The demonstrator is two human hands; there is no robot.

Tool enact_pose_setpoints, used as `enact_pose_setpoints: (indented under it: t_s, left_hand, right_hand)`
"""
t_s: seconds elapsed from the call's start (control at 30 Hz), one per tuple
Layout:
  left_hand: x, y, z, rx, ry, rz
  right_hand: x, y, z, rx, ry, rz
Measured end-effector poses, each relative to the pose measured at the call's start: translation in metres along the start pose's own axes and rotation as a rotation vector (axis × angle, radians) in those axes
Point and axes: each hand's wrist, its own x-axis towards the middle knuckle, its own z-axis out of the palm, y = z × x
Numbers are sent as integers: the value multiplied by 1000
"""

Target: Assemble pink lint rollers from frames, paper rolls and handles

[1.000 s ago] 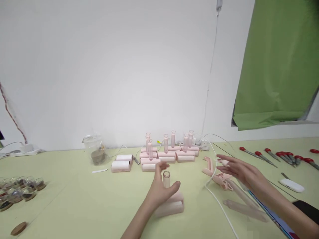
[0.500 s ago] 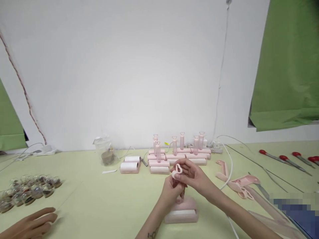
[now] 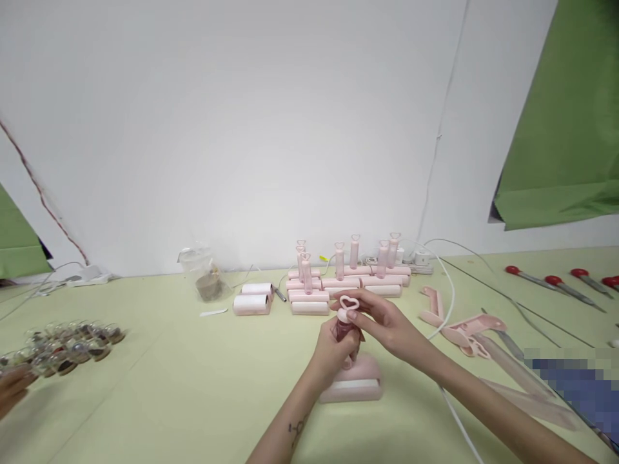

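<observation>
7 heart-topped pink handles [image 3: 340, 263] at back + 1 held handle [image 3: 343, 316], 8 tot. Also 2 green curtains [image 3: 565, 135], 1 plastic bag [image 3: 195, 263], min. 4 red-ended tools [image 3: 554, 280]. Glass domes [image 3: 80, 348] approx. 10+, too clustered for exact no.

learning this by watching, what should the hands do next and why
Probably press the heart-topped cap down with the right hand: it is at the top of the handle that the left hand grips, and the upright handles behind have heart tops.
</observation>
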Motion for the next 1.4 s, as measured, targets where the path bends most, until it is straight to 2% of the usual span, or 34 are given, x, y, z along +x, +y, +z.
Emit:
enact_pose_setpoints:
  t_s: [0.27, 0.47, 0.57, 0.7, 0.77, 0.87, 1.0, 1.13, 1.23, 1.3, 1.4]
  left_hand:
    - [0, 1, -1, -8, -29, -11]
    - [1, -3, -3, -88, -68, -1]
    - [0, -1, -4, -141, -83, 13]
    - [-1, 2, -6, -193, -113, 27]
    - [-2, 2, -7, -220, -115, 16]
    - [-1, -1, -3, -238, -28, -3]
    - [-3, -3, 8, -206, 165, -48]
    - [-6, 3, 18, -310, 288, -23]
    - [-6, 3, 22, -346, 373, -6]
    - [-4, 1, 23, -316, 410, -11]
    - [-3, -1, 26, -241, 445, -23]
  right_hand:
    - [-1, 6, -5, -122, -89, -10]
    - [-4, -1, 3, -255, -70, -62]
    - [-4, -2, 7, -227, -51, -85]
    - [-2, 5, 8, -118, -99, 1]
    - [0, 9, 9, -107, -64, 10]
    - [3, 11, 8, -119, 8, -42]
    - [9, 7, 5, -79, -22, -4]
    - [14, 7, 7, -128, -42, -119]
    - [13, 18, 16, -53, -51, -3]
    - [11, 26, 22, -16, 2, 70]
    - [7, 33, 27, -17, 95, 63]
